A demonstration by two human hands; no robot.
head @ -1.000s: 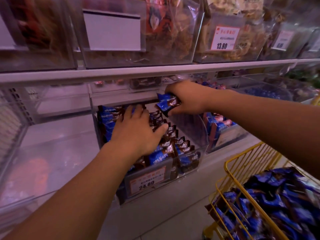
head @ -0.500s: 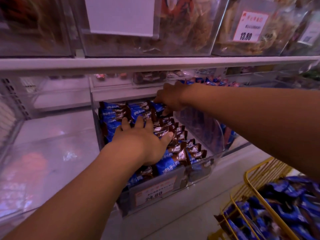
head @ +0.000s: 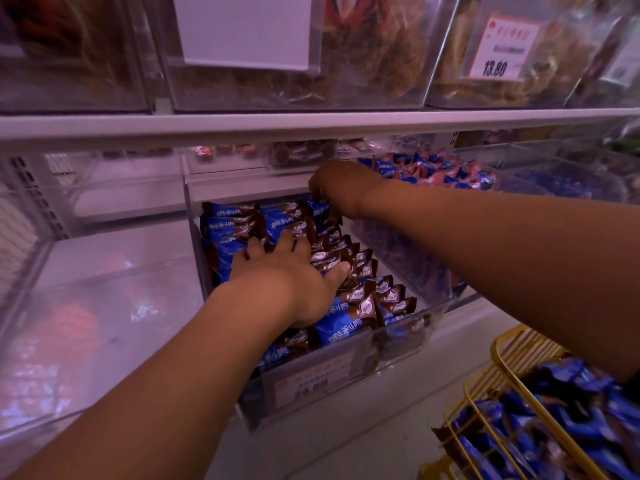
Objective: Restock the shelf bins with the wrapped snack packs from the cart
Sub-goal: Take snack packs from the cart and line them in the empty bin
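Observation:
A clear plastic shelf bin (head: 398, 336) in the middle of the lower shelf holds several blue and brown wrapped snack packs (head: 360, 303). My left hand (head: 287, 275) lies flat on top of the packs in the bin, fingers spread and straight. My right hand (head: 337, 188) reaches to the back right corner of the bin, its fingers curled down around a blue pack (head: 320, 211) at the rear. The fingertips are hidden behind the hand. A yellow wire cart (head: 512, 382) at the lower right holds more of the same packs (head: 568, 417).
An empty clear bin (head: 90, 306) stands to the left. To the right a bin (head: 450, 168) holds blue and pink wrapped packs. The upper shelf (head: 311, 124) carries clear bins of dried snacks with price tags (head: 502, 46). The shelf edge overhangs the bin's back.
My right hand has carried the blue pack from above the bin's middle down into its back right corner. My left hand stays pressed on the packs. The view has shifted closer.

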